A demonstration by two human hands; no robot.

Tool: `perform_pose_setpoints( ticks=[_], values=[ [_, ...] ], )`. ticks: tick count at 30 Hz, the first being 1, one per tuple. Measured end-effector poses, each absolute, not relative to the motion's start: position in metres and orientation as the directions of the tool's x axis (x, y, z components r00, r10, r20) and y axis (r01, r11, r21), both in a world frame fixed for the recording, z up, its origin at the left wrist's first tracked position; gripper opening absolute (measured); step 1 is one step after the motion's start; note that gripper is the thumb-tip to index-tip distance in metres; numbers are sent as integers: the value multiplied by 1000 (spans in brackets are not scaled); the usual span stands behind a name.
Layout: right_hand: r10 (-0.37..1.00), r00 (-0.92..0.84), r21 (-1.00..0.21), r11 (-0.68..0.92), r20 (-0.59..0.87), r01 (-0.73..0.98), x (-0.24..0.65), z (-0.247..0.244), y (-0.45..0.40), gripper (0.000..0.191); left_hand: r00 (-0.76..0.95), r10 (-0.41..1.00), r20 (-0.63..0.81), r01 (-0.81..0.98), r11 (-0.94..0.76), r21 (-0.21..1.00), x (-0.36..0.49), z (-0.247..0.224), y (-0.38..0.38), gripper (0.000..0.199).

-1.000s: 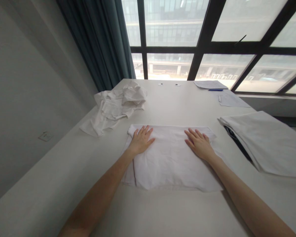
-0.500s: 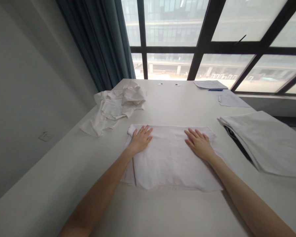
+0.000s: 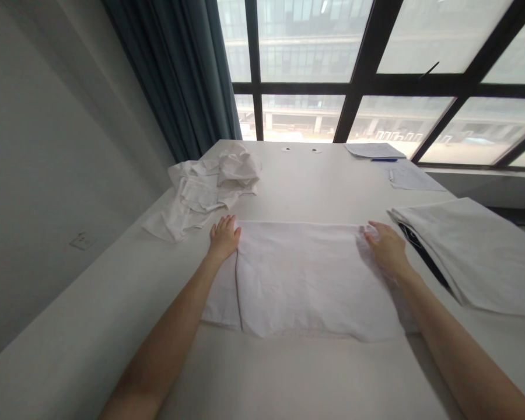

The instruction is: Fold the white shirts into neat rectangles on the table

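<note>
Moved: both hands [image 3: 224,238] have slid outward from the middle of the folded white cloth [image 3: 301,280] to its far corners; the left hand now sits at the far left corner and the right hand [image 3: 387,248] at the far right corner.

Left hand: at the cloth's far left corner, mostly just outside its edge and touching it.

Left fingers [image 3: 227,224]: pressed together and slightly curled, with the tips at the corner; whether they pinch the fabric, I cannot tell.

Right hand: over the cloth's far right corner, with the wrist angled inward.

Right fingers [image 3: 373,229]: close together and curled over the edge, gathering the corner fabric against the thumb.

Cloth: flat on the white table [image 3: 315,379], between the hands, with its far edge running from fingers to fingers and a long crease near its left side.

Left of cloth: a crumpled white garment heap [image 3: 210,186], near the left hand but not touching it.

Right of cloth: a flat stack of white fabric [image 3: 468,251], just beside the right hand.

Far table end: papers [image 3: 371,150] and a blue pen [image 3: 383,159].
</note>
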State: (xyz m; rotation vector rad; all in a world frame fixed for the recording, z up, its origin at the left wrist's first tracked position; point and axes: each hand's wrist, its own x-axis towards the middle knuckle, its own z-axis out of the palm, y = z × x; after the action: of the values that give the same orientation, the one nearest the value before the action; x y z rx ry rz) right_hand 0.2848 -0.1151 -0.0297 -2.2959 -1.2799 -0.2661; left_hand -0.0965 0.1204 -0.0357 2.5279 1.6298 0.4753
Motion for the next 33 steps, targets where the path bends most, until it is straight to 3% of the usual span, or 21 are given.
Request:
perform_pose_setpoints(
  ticks=[6, 17, 21, 25, 28, 33],
  values=[
    [645, 622, -330, -528, 444, 783, 301, -46, -123, 39, 395, 858, 327, 829, -487, 276, -97, -43, 118, 33],
    [614, 687, -605, -392, 389, 693, 303, -45, -124, 24, 439, 806, 398, 705, -583, 404, -98, -36, 121, 40],
    [582, 705, -734, -252, 406, 631, 297, -40, -124, 15, 435, 778, 454, 633, -623, 460, -99, -35, 124, 38],
    [554, 716, -840, -55, 424, 540, 291, -33, -121, 29, 397, 784, 478, 561, -619, 549, -101, -37, 128, 39],
    [579, 709, -855, -40, 402, 517, 287, -28, -121, 38, 378, 786, 489, 505, -617, 603, -102, -38, 130, 39],
    [624, 690, -811, -148, 367, 566, 287, -28, -124, 32, 270, 849, 454, 454, -528, 717, -104, -39, 131, 32]
  ],
)
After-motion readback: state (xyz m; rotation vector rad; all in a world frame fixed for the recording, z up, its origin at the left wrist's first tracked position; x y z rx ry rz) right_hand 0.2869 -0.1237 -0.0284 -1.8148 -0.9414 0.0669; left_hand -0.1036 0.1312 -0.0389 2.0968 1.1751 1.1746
